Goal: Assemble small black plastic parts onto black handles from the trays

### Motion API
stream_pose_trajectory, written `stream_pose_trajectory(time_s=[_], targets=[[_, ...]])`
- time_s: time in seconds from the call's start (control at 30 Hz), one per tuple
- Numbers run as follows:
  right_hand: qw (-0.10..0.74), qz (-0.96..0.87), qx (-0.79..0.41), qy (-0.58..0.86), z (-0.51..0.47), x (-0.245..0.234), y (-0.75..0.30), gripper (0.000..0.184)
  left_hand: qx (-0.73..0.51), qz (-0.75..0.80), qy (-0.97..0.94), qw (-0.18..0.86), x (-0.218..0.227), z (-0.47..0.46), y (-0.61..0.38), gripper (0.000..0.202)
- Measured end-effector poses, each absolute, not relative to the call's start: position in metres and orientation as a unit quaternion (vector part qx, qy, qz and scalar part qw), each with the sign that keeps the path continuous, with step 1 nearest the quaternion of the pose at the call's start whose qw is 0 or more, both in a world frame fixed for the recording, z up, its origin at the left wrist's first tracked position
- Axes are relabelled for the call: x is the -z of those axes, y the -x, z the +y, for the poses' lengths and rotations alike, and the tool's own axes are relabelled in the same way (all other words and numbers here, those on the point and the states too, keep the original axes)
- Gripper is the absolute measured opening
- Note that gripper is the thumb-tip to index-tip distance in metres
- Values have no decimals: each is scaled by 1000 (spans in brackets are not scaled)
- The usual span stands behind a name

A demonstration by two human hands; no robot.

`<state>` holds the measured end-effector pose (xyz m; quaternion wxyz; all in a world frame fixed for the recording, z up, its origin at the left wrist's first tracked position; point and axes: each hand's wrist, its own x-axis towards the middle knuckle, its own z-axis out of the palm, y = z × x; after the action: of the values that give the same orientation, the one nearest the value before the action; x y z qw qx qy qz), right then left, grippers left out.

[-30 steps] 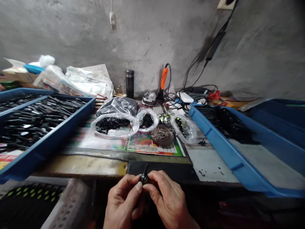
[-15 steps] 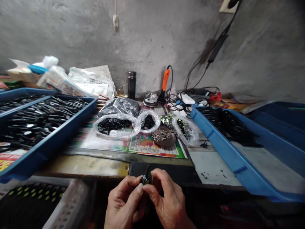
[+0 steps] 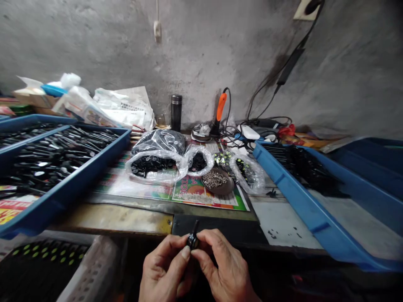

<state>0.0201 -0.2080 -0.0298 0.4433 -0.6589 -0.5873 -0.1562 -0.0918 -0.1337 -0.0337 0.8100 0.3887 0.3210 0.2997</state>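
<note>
Both of my hands meet at the bottom middle, just in front of the workbench edge. My left hand [image 3: 163,272] and my right hand [image 3: 225,270] pinch one small black part [image 3: 192,240] between thumbs and forefingers. A thin black stem sticks up from that part. Beyond my hands lie clear bags of small black pieces [image 3: 153,164], a smaller bag [image 3: 198,160] and a dark dish of little metal screws [image 3: 215,180].
A blue tray of long black parts [image 3: 64,191] lies at the left. Another blue tray [image 3: 296,197] holds black parts at the right. An orange-handled tool [image 3: 221,108], a black flask [image 3: 176,112] and tangled cables stand by the grey wall. A grey crate [image 3: 91,272] sits lower left.
The view has shifted slightly, so the bench sits a little further right and lower. My hands keep pinching the same small black part in much the same place.
</note>
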Motion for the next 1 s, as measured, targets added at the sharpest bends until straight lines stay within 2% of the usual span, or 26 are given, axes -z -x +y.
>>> stream_pose_trajectory(time_s=[0.2, 0.37, 0.57, 0.77, 0.87, 1.0], targets=[[402, -578, 233, 671, -201, 30, -20, 30, -270, 310, -392, 823, 38, -130, 95, 38], [420, -531, 275, 683, -197, 38, -11, 29, -283, 308, -386, 822, 38, -128, 96, 37], [452, -559, 199, 666, -196, 44, -12, 17, -300, 327, -362, 820, 31, -129, 96, 38], [454, -601, 140, 643, -198, 41, -16, 18, -302, 333, -360, 817, 27, -127, 96, 40], [434, -601, 162, 651, -195, 39, -15, 17, -316, 346, -342, 815, 29, -126, 97, 39], [404, -591, 233, 658, -187, 38, -14, 27, -292, 326, -354, 826, 33, -123, 98, 41]])
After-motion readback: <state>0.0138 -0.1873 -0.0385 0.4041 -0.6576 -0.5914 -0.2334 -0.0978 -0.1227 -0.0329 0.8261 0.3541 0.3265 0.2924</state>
